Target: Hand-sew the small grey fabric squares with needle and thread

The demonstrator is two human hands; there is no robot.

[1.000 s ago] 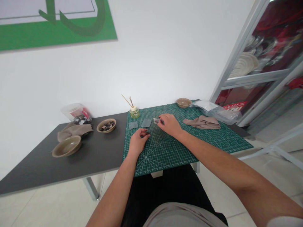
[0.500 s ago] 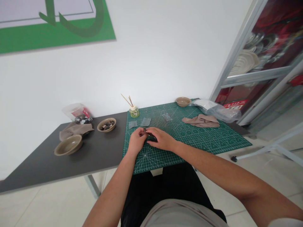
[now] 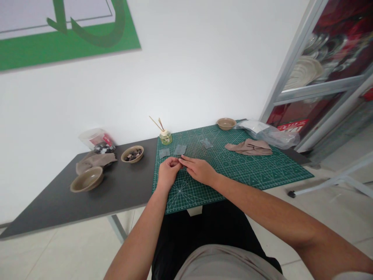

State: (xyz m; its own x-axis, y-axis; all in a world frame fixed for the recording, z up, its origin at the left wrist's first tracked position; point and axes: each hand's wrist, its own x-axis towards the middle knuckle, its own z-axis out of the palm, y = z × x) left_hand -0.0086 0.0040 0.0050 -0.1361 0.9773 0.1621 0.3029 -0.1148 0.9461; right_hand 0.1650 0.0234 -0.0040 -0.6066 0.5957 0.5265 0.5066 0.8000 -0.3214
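Above the green cutting mat (image 3: pixel 239 163), my two hands meet at the fingertips. My left hand (image 3: pixel 168 171) is closed, thumb against curled fingers, on something small that the fingers hide. My right hand (image 3: pixel 201 170) is closed too, its fingers pressed together and reaching to the left thumb and fingertips. What lies between them is too small and covered to name. Just beyond the hands, two small clear plastic bags (image 3: pixel 180 149) lie side by side on the mat. Another clear plastic bag (image 3: pixel 206 143) rests farther right.
A bowl of dark pieces (image 3: pixel 132 154), another bowl (image 3: pixel 86 179), a brown cloth (image 3: pixel 94 161) and a tipped plastic jar (image 3: pixel 96 140) are on the left. At the back stands a reed diffuser (image 3: pixel 165 137). Rightward are a bowl (image 3: pixel 226 124), a cloth (image 3: pixel 250 147) and a plastic bag (image 3: pixel 268 133).
The dark item that showed between my hands is now hidden. My right hand's fingers have straightened from a curve and moved onto the left fingertips. The view has shifted slightly.
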